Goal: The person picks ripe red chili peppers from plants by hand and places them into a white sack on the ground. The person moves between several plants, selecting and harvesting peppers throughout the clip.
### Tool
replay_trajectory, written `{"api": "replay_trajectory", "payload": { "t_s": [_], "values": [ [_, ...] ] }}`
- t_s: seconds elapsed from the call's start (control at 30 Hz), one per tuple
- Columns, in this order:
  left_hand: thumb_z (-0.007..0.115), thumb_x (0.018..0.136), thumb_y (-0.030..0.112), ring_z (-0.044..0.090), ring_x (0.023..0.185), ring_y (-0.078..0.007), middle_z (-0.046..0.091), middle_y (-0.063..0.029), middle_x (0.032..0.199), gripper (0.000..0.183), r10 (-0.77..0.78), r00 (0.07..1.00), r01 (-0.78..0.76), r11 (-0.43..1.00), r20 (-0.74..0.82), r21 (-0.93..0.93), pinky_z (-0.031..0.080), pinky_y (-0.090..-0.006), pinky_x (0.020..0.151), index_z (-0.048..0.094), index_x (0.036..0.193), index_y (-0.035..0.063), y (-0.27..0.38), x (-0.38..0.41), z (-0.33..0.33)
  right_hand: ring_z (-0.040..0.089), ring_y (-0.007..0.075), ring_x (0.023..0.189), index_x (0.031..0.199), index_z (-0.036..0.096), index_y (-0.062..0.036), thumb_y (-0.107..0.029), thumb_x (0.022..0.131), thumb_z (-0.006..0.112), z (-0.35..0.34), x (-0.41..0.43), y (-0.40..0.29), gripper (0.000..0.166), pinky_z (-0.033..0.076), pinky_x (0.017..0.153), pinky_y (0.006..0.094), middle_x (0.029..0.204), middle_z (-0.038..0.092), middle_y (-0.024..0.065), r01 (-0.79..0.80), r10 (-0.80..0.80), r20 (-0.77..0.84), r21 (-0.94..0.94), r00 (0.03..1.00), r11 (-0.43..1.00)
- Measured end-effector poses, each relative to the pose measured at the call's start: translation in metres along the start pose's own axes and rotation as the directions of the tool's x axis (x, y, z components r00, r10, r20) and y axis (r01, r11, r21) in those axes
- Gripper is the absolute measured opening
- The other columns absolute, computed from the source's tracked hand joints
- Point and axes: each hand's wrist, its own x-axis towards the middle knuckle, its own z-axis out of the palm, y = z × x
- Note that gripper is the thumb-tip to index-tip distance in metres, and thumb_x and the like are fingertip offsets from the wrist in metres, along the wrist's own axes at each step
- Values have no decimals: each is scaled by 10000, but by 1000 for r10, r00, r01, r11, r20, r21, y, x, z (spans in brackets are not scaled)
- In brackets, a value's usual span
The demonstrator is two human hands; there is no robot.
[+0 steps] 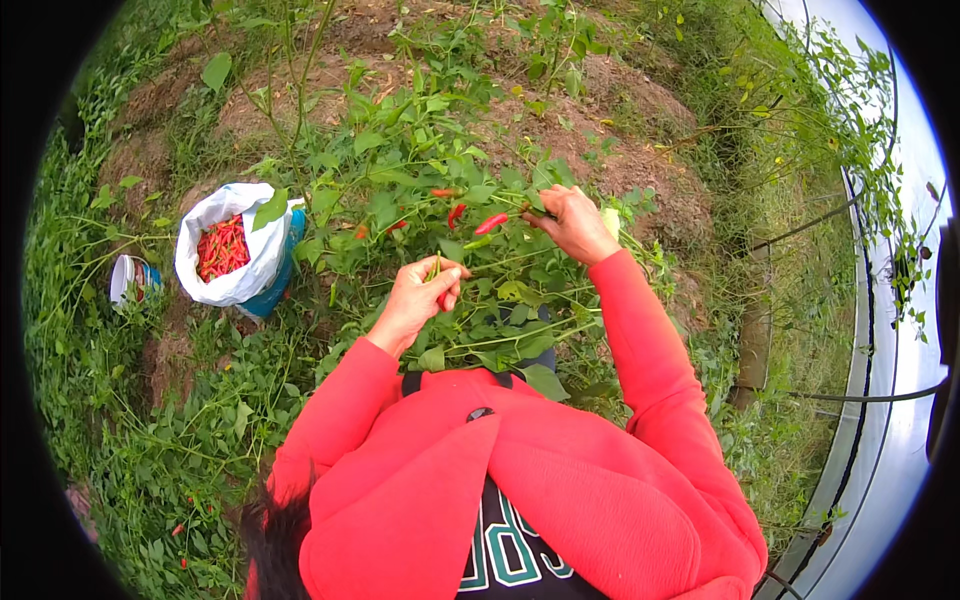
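My left hand [421, 296] is closed around picked chilli peppers [442, 301]; green stems poke out above the fingers and a red tip shows below. Further up and to the right, my right hand [568, 222] pinches a stem of the chilli plant [517, 259] among its leaves. A ripe red chilli [491, 223] hangs just left of those fingertips. Close by are another red chilli [456, 216], an orange-red one [445, 193] and a green chilli [478, 243]. Leaves partly hide the right fingertips.
To the left stands a white-and-blue woven sack [247, 259] holding many red chillies [223, 249]. Beyond it a small white bucket [133, 280] sits tilted among plants. Bare soil mounds [600, 150] rise ahead. At right run a plastic sheet wall [885, 420] and a dark pole [870, 396].
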Motion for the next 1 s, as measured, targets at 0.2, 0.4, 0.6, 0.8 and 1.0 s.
{"api": "replay_trajectory", "payload": {
  "t_s": [0.2,0.4,0.6,0.8,1.0],
  "values": [
    [639,965,212,495,565,-57,579,8,723,187,138,990,-138,990,-17,-2,381,-207,516,639,959,25,8,26,32,566,295,911,896,617,-68,-180,840,699,-22,-27,-10,150,424,800,420,820,589,71,112,-111,-11,26,994,993],
    [654,958,288,505,568,-63,618,-9,732,270,21,988,-49,983,153,175,412,-217,546,644,993,21,13,31,54,564,332,833,802,600,-47,-156,805,721,-20,-38,-22,162,430,756,437,763,579,100,99,-99,6,26,995,995],
    [608,987,226,523,587,-71,623,-14,748,228,-31,967,60,992,253,-107,426,-206,540,639,999,1,-6,38,55,607,173,749,935,709,-60,-100,861,712,-14,-46,-21,84,478,703,312,743,648,32,-31,56,-36,498,998,867],
    [578,1002,205,540,590,-76,616,-36,752,200,-168,924,204,977,343,-69,399,-180,493,600,1000,6,-29,21,56,599,50,763,1022,729,-29,-98,937,652,-24,-48,-3,134,488,715,246,803,695,0,-91,311,-122,802,943,590],
    [600,971,120,601,648,-138,587,-51,792,91,-23,954,92,971,297,-219,340,-164,410,535,1007,67,21,-9,47,620,71,805,1036,714,-26,-112,940,658,-37,-44,-7,141,504,746,265,849,706,6,-119,285,-110,726,952,678]
  ]
}}
